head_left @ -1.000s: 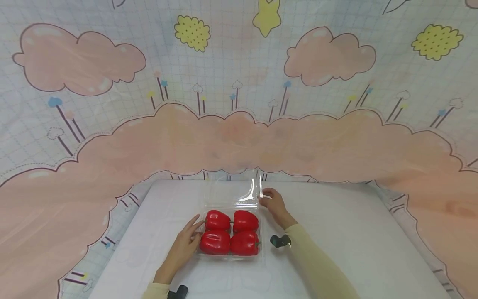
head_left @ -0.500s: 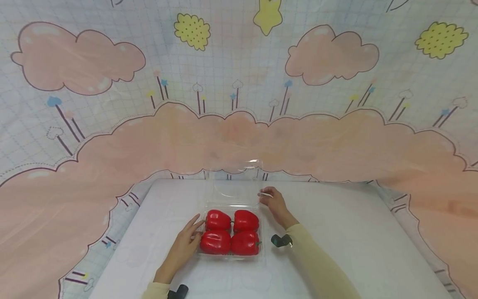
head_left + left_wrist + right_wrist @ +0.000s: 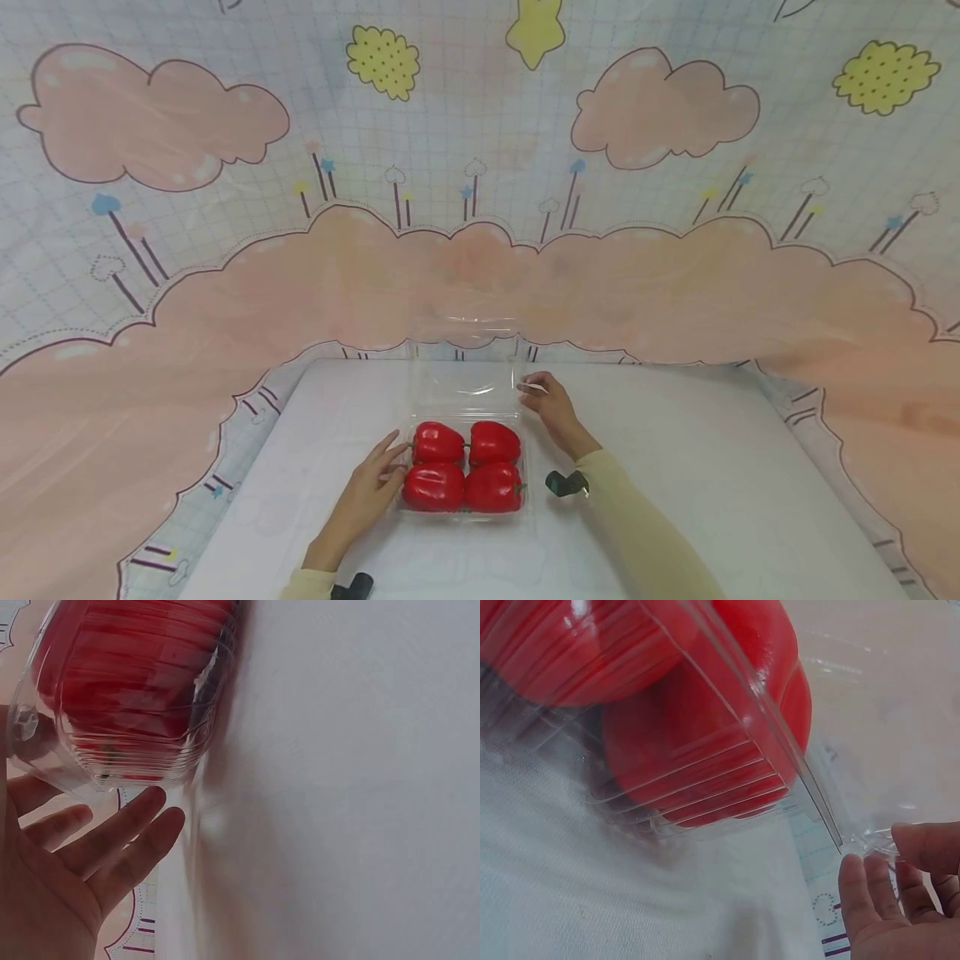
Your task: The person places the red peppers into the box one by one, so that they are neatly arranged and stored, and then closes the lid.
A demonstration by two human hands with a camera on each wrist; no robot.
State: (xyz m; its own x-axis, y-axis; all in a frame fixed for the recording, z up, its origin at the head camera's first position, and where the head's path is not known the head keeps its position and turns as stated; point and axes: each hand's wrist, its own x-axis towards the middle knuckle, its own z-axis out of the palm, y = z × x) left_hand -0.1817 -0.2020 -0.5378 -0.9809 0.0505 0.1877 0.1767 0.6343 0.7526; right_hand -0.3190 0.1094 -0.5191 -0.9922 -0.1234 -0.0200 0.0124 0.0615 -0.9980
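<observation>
Several red bell peppers (image 3: 435, 486) fill a clear plastic clamshell container (image 3: 467, 517) in the head view. Its hinged lid (image 3: 465, 388) leans back, raised behind the base. At the container's left side, my left hand (image 3: 367, 490) rests with fingers spread and fairly straight. The left wrist view shows its fingertips (image 3: 154, 796) right at the ribbed wall. My right hand (image 3: 553, 414) is at the lid's right edge, thumb and fingers bent towards each other. In the right wrist view the clear plastic edge (image 3: 871, 844) lies between that thumb and the fingers.
A white-covered table (image 3: 675, 467) bears the container. Behind it hangs a patterned cloth (image 3: 480, 283) with clouds and stars. Black wrist devices (image 3: 567, 483) are strapped to both forearms, which wear pale yellow sleeves (image 3: 637, 525).
The lid has tipped further back, its upper edge now standing higher in the head view. My right hand has shifted slightly with it; my left hand has stayed nearly still.
</observation>
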